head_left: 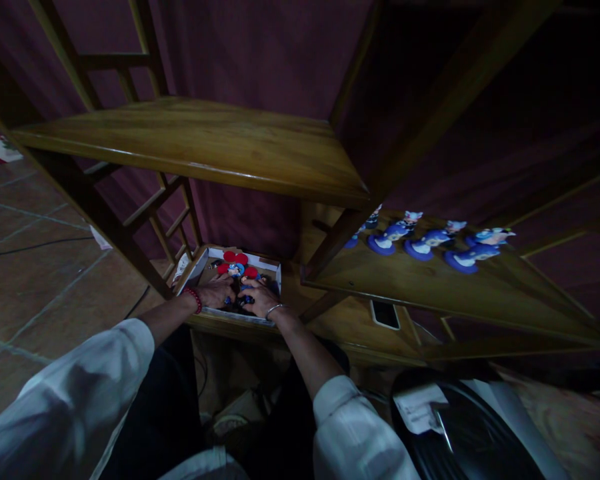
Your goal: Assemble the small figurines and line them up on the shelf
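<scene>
A shallow white-edged box (pixel 278 275) stands on the low wooden ledge in front of me, holding several small figurines with red and blue parts (pixel 236 269). From the left, my left hand (pixel 217 291), with a red bead bracelet at the wrist, reaches into the box with its fingers curled down on the figurines. My right hand (pixel 260 298), wearing a silver bracelet, comes in close beside it, fingers bent around a dark blue figurine (pixel 247 301). The fingertips are partly hidden among the figurines, and dim light blurs their details.
A wooden shelf (pixel 195 137) juts out above the box. On the shelf to the right, several figurines (pixel 433 241) lie or lean on blue round bases. A phone (pixel 385 314) rests on the lower ledge. At lower right is a black stool (pixel 480 433) with crumpled paper (pixel 420 407).
</scene>
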Tool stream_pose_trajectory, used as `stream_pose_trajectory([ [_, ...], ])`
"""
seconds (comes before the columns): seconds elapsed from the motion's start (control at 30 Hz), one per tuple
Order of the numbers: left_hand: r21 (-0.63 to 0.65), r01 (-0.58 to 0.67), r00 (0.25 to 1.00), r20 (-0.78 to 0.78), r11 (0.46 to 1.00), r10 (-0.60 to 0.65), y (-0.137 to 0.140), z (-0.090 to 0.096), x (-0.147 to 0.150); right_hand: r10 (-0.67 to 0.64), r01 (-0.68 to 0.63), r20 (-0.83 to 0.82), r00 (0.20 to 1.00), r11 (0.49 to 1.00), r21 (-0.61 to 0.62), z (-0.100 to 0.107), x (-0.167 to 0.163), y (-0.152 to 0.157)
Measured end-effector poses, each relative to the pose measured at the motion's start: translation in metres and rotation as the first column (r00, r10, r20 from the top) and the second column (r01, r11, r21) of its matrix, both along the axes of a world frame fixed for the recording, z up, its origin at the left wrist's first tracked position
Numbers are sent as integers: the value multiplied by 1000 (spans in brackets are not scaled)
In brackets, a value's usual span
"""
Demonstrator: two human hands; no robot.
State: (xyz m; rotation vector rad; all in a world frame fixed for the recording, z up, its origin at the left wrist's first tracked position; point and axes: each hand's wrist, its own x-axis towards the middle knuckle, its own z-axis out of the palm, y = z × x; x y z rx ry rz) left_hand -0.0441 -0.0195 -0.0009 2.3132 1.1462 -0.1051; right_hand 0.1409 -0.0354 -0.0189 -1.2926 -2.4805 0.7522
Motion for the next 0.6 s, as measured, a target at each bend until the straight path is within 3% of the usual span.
stream_pose_trajectory([
  [0.17,106,48,997,-59,993,-42,2,-6,0,-12,12,-20,1000,1000,-15,-1,0,0],
  [0.6,6,-33,998,59,999,32,4,-8,-11,-65,62,-62,996,997,-38,-1,0,2],
])
